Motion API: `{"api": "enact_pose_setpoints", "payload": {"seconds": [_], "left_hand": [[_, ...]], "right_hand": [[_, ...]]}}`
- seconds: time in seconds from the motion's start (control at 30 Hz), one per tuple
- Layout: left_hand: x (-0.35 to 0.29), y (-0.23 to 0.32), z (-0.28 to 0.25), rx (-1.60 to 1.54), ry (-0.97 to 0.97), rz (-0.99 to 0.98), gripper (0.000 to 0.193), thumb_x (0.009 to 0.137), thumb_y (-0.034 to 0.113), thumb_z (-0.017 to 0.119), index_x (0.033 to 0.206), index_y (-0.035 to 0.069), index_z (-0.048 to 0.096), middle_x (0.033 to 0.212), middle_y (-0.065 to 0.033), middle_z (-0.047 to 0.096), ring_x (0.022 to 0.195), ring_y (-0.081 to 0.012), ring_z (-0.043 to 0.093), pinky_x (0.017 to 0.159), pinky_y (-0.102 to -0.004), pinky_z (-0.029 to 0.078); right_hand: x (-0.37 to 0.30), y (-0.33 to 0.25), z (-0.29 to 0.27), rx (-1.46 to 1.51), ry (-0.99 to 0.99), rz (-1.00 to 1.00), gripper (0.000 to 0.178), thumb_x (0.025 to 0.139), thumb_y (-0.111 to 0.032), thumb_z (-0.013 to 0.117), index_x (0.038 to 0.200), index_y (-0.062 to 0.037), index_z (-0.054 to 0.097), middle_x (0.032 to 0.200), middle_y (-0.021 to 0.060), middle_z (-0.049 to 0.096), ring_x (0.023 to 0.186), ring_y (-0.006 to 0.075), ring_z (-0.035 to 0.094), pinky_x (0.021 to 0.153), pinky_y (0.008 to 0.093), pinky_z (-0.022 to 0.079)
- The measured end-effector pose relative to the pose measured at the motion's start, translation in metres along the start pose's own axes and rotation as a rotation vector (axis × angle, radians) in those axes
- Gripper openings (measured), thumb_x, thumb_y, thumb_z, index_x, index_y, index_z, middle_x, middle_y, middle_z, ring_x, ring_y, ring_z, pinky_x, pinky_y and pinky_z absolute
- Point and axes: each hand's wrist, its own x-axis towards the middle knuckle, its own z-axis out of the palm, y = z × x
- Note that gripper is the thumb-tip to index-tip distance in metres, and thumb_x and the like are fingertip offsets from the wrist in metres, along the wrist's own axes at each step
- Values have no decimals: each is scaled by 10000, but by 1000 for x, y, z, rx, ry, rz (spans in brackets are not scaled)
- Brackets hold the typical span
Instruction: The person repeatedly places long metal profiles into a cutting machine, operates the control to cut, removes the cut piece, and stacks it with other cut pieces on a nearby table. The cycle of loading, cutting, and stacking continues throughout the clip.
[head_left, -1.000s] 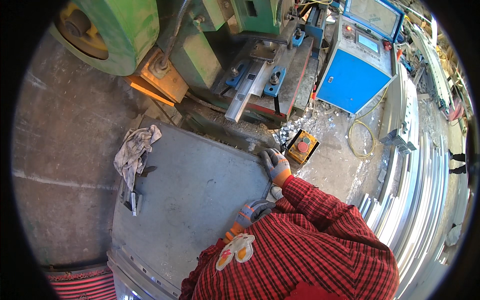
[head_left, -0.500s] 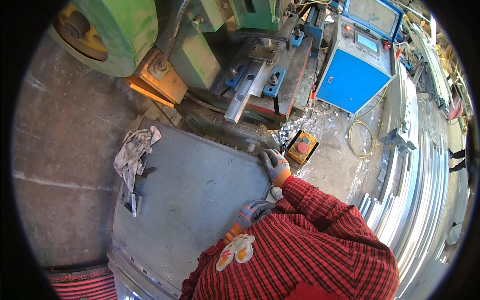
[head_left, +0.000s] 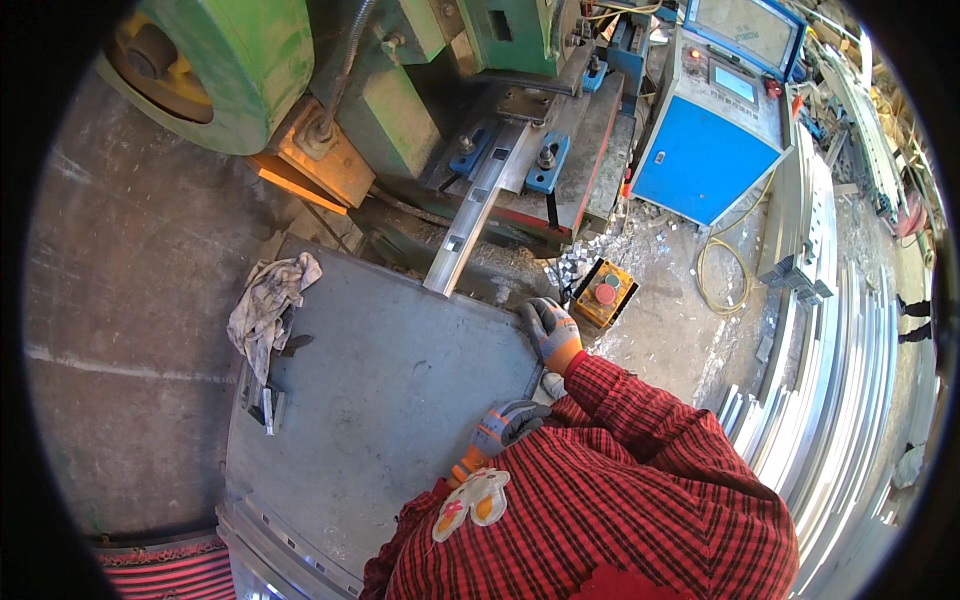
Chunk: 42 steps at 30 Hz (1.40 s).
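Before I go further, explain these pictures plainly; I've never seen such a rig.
A fisheye camera on the person's head looks down, so straight edges bend. There is no robot: each grip is a gloved hand. The right grip is at a corner of the grey table; the left grip is close to the red checked shirt. I see nothing held in either. A crumpled rag lies at the table's left edge. Ahead, a metal bar with square holes juts from the green machine toward the table.
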Motion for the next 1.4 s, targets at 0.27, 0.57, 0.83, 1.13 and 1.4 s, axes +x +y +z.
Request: {"api": "enact_pose_setpoints", "payload": {"seconds": [0.27, 0.57, 0.83, 1.13, 1.4], "left_hand": [[27, 57, -40, 11, 177, -272, 369, 909, 217, 689, 1244, 72, 637, 1197, -132, 676, 1054, -332, 641, 948, -432, 495], [182, 19, -160, 1044, 552, -292, 844, 772, 547, 741, 1415, 64, 488, 1373, -195, 509, 1236, -380, 488, 1012, -510, 394], [235, -70, -173, 1053, 373, -570, 841, 796, 587, 721, 1336, -19, 503, 1292, -242, 565, 1179, -397, 551, 998, -509, 444], [189, -32, -180, 797, 387, -546, 771, 796, 503, 764, 1276, -59, 542, 1268, -261, 568, 1188, -414, 529, 1027, -463, 431], [-126, 31, -164, 909, 353, -692, 709, 800, 406, 804, 1314, -17, 559, 1288, -260, 585, 1206, -426, 541, 1031, -485, 446]], "right_hand": [[1, 0, -1, -6, -1, 9, 240, 982, -183, 522, 1114, -27, 647, 1091, 187, 646, 1071, 374, 596, 935, 426, 479], [1, -7, 0, -55, -76, 52, 264, 981, -200, 519, 1146, -24, 625, 1134, 187, 623, 1097, 383, 573, 935, 437, 472], [2, -18, -3, -88, -116, 116, 247, 981, -191, 516, 1116, -25, 638, 1118, 193, 628, 1076, 394, 582, 918, 447, 482], [3, -7, 0, -94, -14, 115, 241, 966, -195, 559, 1116, -28, 644, 1084, 194, 638, 1051, 393, 597, 910, 447, 489], [-3, -10, 11, -61, 120, 86, 175, 924, -167, 620, 1028, -33, 661, 1001, 201, 653, 947, 417, 620, 829, 464, 506]]}}
